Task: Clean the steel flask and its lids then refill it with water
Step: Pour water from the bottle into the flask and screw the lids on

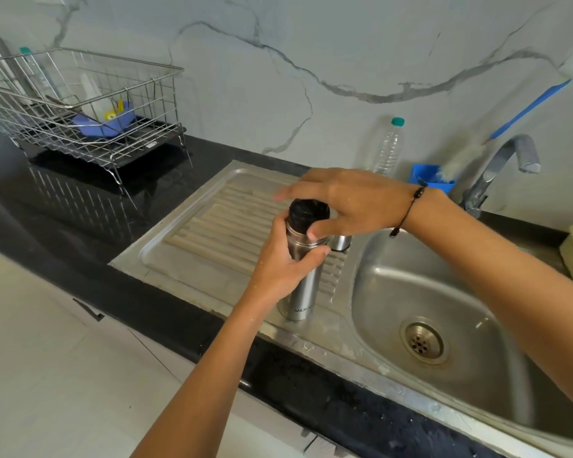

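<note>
Steel flask (300, 279): upright on sink drainboard (212, 226), my left hand (280, 266) gripping its body. Black inner lid (308, 214): my right hand (348, 201) pinching it. Advice: brace flask, twist squarely.

A brushed steel flask (301, 285) stands upright on the ribbed draining board at the sink's near edge, lettering low on its body. A black inner lid (308, 213) sits on its neck. Just behind it stands a small steel outer cap (340, 242), partly hidden.
</note>
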The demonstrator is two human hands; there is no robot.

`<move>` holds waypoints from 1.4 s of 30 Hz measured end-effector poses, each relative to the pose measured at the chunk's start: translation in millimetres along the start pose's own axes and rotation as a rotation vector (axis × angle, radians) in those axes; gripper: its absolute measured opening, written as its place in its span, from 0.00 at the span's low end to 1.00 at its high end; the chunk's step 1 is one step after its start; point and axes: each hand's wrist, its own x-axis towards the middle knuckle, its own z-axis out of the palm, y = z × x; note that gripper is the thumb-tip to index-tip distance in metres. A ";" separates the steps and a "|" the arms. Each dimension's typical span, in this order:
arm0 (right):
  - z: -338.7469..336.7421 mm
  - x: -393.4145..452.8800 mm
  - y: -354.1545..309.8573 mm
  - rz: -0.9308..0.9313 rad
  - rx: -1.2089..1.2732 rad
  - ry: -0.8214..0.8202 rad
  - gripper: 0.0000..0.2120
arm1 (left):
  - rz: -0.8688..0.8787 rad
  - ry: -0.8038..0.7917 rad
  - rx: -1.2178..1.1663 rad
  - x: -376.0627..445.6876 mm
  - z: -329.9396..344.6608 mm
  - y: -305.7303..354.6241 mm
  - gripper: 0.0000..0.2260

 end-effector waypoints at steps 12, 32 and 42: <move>30.7 12.3 -4.8 0.017 -0.382 0.318 0.32 | 0.009 0.144 -0.008 0.6 13.0 -2.3 0.24; 39.3 31.5 5.2 -0.242 -0.349 0.432 0.15 | -0.039 0.247 0.032 6.6 20.5 -0.8 0.22; 44.4 30.1 -12.6 0.058 -0.420 0.516 0.14 | -0.033 0.347 0.093 7.7 30.0 -0.7 0.25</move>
